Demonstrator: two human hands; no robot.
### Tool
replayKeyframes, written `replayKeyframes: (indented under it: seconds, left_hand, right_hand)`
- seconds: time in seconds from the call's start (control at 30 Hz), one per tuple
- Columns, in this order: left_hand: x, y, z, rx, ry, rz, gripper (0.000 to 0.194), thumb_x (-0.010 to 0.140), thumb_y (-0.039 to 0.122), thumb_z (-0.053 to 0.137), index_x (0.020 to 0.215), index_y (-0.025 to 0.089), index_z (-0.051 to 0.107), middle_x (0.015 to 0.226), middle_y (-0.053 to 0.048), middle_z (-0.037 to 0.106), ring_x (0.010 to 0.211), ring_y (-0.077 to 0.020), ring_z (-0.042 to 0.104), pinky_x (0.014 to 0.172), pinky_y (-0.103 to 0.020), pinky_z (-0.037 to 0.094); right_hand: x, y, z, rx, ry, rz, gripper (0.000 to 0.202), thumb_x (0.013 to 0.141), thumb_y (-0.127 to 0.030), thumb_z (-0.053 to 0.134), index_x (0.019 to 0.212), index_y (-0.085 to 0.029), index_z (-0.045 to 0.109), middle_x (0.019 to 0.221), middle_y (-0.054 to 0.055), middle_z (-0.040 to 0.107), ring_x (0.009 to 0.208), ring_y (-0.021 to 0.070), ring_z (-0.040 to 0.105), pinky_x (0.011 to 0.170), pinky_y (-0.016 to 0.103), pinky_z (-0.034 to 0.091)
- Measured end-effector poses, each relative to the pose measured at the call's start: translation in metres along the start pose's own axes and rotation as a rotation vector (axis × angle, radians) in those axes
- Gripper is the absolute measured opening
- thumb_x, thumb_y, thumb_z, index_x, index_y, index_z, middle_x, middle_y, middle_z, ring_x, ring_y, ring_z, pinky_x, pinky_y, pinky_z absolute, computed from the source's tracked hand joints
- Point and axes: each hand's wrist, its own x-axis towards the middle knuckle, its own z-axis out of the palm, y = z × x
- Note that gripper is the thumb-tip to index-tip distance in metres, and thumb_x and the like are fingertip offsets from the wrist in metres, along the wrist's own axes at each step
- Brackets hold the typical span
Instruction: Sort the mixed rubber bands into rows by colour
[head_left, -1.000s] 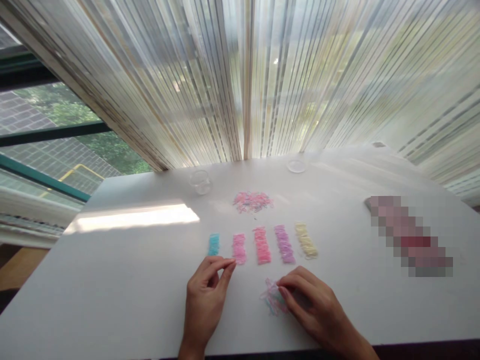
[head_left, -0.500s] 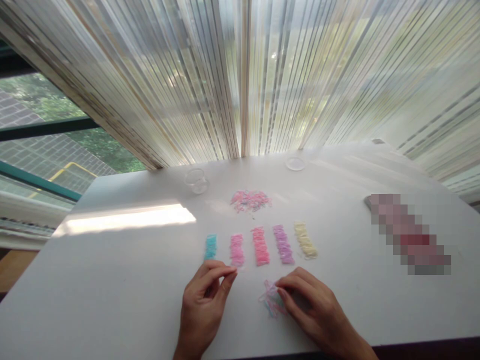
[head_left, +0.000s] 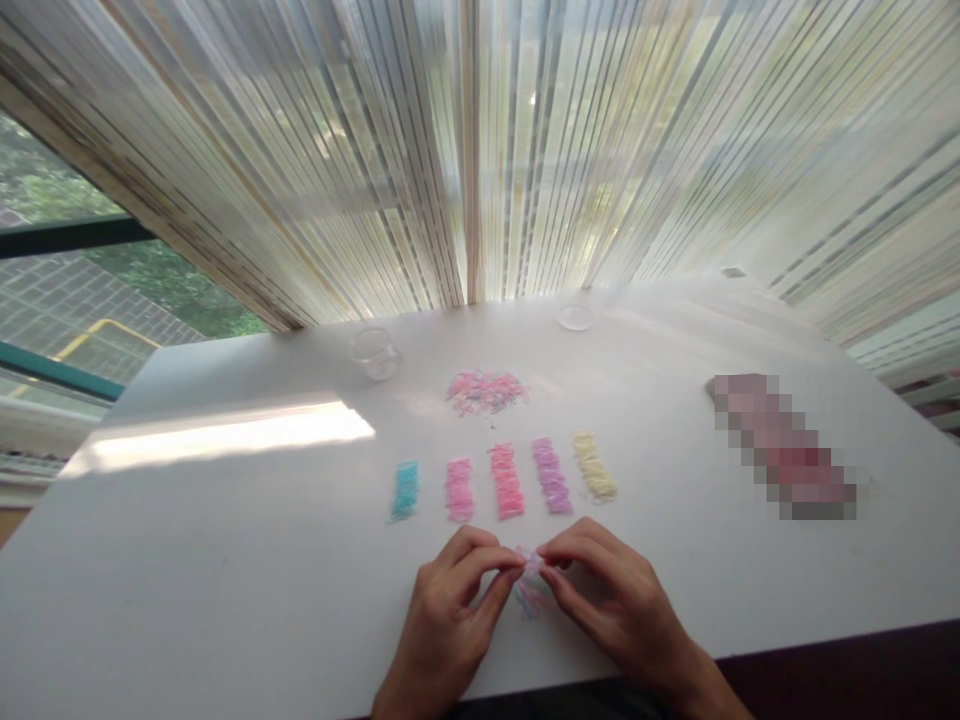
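Observation:
My left hand (head_left: 457, 605) is closed in a pinch, thumb and forefinger together at the edge of some pale pink and lilac rubber bands (head_left: 530, 560). Opposite it, my right hand (head_left: 611, 590) also pinches at these bands, fingertips a short way from the left ones. A few mixed small bands (head_left: 529, 600) lie on the table just under the fingers. Beyond the hands stand five neat columns of bands: blue (head_left: 406, 490), pink (head_left: 460, 490), coral (head_left: 507, 482), purple (head_left: 553, 476) and yellow (head_left: 595, 468). Exactly which bands are gripped is partly hidden.
A loose heap of mixed bands (head_left: 487, 391) lies behind the columns. Farther back are a clear round cup (head_left: 375, 355) and a clear lid (head_left: 575, 318). A blurred-out long object (head_left: 784, 450) lies at right. Striped curtains (head_left: 480, 150) hang along the back edge.
My left hand has moved right from below the pink column to the small mixed pile, close to my right hand. The whole view has shifted slightly.

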Motion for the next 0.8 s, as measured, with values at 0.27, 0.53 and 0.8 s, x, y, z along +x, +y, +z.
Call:
replayKeyframes:
  seconds: [0.27, 0.53, 0.8]
  left_hand:
    - [-0.0025, -0.0036, 0.0012, 0.017, -0.044, -0.029, 0.011, 0.096, 0.021, 0.062, 0.102, 0.022, 0.071, 0.088, -0.004, 0.064, 0.063, -0.0105, 0.058, 0.055, -0.019, 0.050]
    - [-0.0017, -0.0052, 0.0039, 0.087, -0.063, 0.018, 0.013, 0.095, 0.021, 0.062, 0.105, 0.022, 0.071, 0.090, -0.003, 0.065, 0.061, -0.0096, 0.058, 0.054, -0.018, 0.050]
    - [-0.0008, -0.0033, -0.0017, 0.138, -0.040, 0.043, 0.009, 0.094, 0.022, 0.063, 0.097, 0.021, 0.072, 0.086, -0.003, 0.065, 0.068, -0.0124, 0.064, 0.062, -0.020, 0.055]
  right_hand:
    - [0.0010, -0.0003, 0.0013, -0.008, -0.028, 0.000, 0.010, 0.094, -0.014, 0.061, 0.096, -0.022, 0.067, 0.081, 0.003, 0.070, 0.073, 0.0168, 0.066, 0.066, 0.026, 0.055]
    - [0.0007, -0.0004, 0.0014, -0.006, -0.023, -0.006, 0.010, 0.093, -0.013, 0.063, 0.095, -0.022, 0.067, 0.080, 0.003, 0.070, 0.072, 0.0162, 0.066, 0.066, 0.025, 0.055]
    - [0.0021, -0.0020, 0.0005, -0.031, -0.008, -0.012, 0.011, 0.091, -0.012, 0.062, 0.092, -0.022, 0.068, 0.077, 0.003, 0.070, 0.070, 0.0165, 0.066, 0.063, 0.025, 0.055]
